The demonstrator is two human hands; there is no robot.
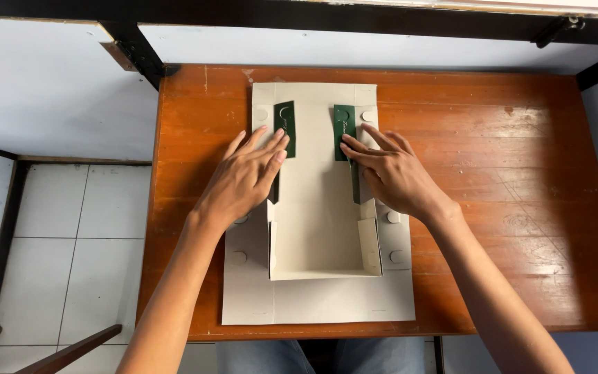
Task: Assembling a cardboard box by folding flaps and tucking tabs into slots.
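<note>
Both hands are down flat on the cardboard box (316, 228) in the middle of the frame. Left hand (247, 179) is spread open, palm pressing on the left side flap, fingertips touching the left green strip (285, 119). Right hand (390, 174) is doing the same on the other side, open and flat, fingers reaching onto the right green strip (344, 125). Neither one is gripping anything, just pushing down.

That box is a grey sheet half folded up, lying on the wooden table (506, 173). Its near end already stands up as a shallow tray wall, lower middle of the frame, while the far end toward the top lies flat. Small round cutouts run along both side flaps.

Looks to me like the creasing stage: side panels being flattened along their fold lines. I can't really tell if the green strips are tape or printed lining. Next move probably needs the fingers hooked under those flaps to stand them up evenly on both sides.
</note>
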